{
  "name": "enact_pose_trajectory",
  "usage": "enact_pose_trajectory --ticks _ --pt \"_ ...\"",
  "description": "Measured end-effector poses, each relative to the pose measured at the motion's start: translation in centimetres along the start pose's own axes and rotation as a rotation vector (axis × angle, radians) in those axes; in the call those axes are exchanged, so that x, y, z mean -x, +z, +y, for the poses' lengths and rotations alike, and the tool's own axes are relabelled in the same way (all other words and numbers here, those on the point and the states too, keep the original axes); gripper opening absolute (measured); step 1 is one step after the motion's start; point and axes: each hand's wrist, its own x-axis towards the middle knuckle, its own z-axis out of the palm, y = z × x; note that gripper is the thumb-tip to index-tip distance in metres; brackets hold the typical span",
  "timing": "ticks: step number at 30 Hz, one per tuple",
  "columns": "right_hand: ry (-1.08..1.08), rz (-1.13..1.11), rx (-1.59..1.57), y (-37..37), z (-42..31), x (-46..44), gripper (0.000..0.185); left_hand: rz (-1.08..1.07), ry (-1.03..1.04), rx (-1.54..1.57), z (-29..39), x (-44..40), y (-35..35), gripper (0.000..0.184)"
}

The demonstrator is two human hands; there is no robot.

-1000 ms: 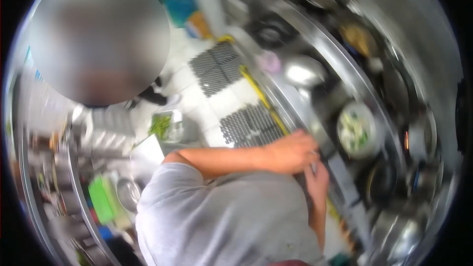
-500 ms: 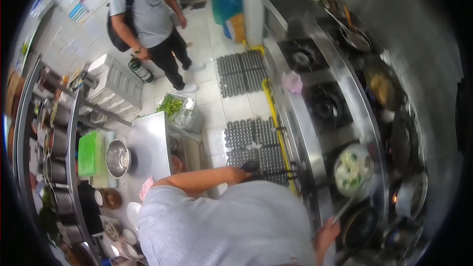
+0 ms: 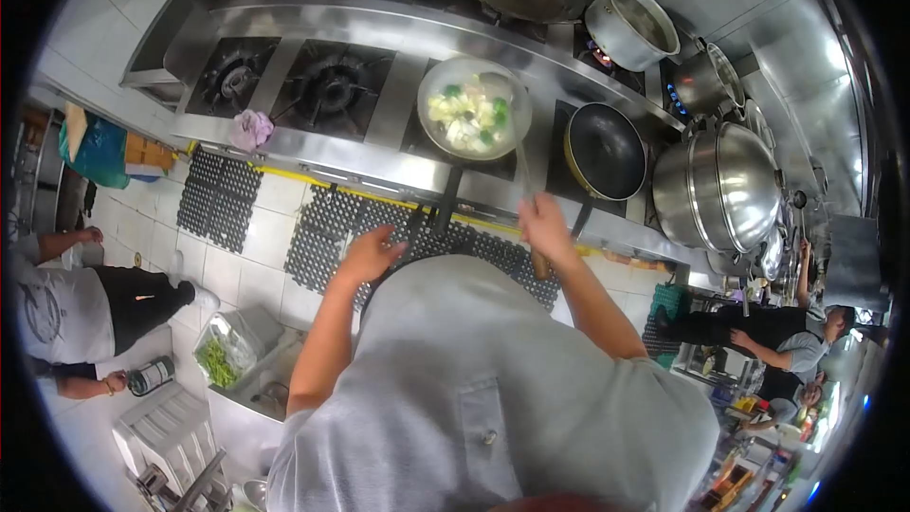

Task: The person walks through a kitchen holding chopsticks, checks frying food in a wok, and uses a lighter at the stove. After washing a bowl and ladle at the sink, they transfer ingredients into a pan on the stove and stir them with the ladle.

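Note:
My right hand (image 3: 547, 224) is closed round a long utensil with a wooden handle (image 3: 540, 266). Its metal shaft reaches up into a light-coloured pan (image 3: 428, 137) on the stove, holding pale pieces and green vegetables (image 3: 467, 118). My left hand (image 3: 370, 254) has its fingers apart and holds nothing. It hovers left of the pan's dark handle (image 3: 449, 197), not touching it. Right of that pan sits an empty black frying pan (image 3: 607, 154).
Beyond are more woks and a steel pot (image 3: 632, 24) over flame. A big domed steamer (image 3: 718, 188) stands right; a pink cloth (image 3: 251, 130) lies on the stove edge. One person (image 3: 71, 308) stands left, others far right (image 3: 749, 332). A greens bin (image 3: 227, 351) is behind left.
The view has swung round to face the stove. My left hand has come forward, open, beside the pan handle. My right hand still holds the utensil.

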Motion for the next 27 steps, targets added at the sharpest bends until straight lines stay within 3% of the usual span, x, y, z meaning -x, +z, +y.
enact_pose_trajectory --ticks 2,3,4,6,8,9,11,14,20,22,23,25,26,27 --pt "0.056 -0.053 -0.068 1.2 0.0 -0.3 0.029 -0.175 -0.139 0.498 4.9 -2.9 0.6 0.056" --pt "0.146 -0.123 -0.267 1.8 0.0 0.0 0.030 -0.266 -0.145 0.680 5.1 -4.6 1.7 0.054" --pt "0.236 -0.193 -0.467 2.4 -0.2 0.2 0.030 -0.269 -0.139 0.668 6.2 -5.8 2.1 0.054" --pt "0.283 -0.233 -0.618 3.0 -1.6 0.4 0.031 -0.462 -0.282 1.067 8.6 -7.9 2.9 0.048" --pt "0.451 -0.338 -0.975 3.3 -2.1 0.4 0.030 -0.413 -0.333 1.098 10.7 -8.8 4.1 0.045" --pt "0.450 -0.333 -0.984 3.2 -2.5 0.5 0.030 -0.354 -0.380 1.138 11.3 -9.1 4.2 0.041" --pt "0.514 -0.455 -1.303 2.8 -3.5 1.0 0.030 -0.361 -0.322 1.128 9.5 -10.3 5.6 0.040" --pt "0.486 -0.518 -1.424 1.9 -4.8 1.6 0.032 -0.329 -0.285 1.149 9.0 -10.6 6.1 0.037" --pt "0.513 -0.436 -1.257 -0.1 -7.4 3.3 0.034 -0.356 -0.354 1.199 6.8 -9.8 5.4 0.042" --pt "0.484 -0.309 -1.078 -0.9 -9.3 4.6 0.033 -0.344 -0.349 1.053 3.3 -8.6 4.6 0.044" --pt "0.494 -0.313 -1.072 -1.1 -9.8 5.0 0.033 -0.205 -0.356 0.946 1.7 -6.9 4.3 0.046" --pt "0.422 -0.234 -0.832 -1.6 -10.3 5.4 0.034 -0.062 -0.325 0.710 -8.9 -6.4 6.5 0.043" --pt "0.432 -0.240 -0.825 -1.8 -10.4 5.5 0.034 -0.020 -0.273 0.453 -13.7 -4.9 6.5 0.040" --pt "0.383 -0.221 -0.729 -2.0 -10.4 5.7 0.032 0.023 -0.162 -0.001 -20.0 -2.6 7.3 0.040"
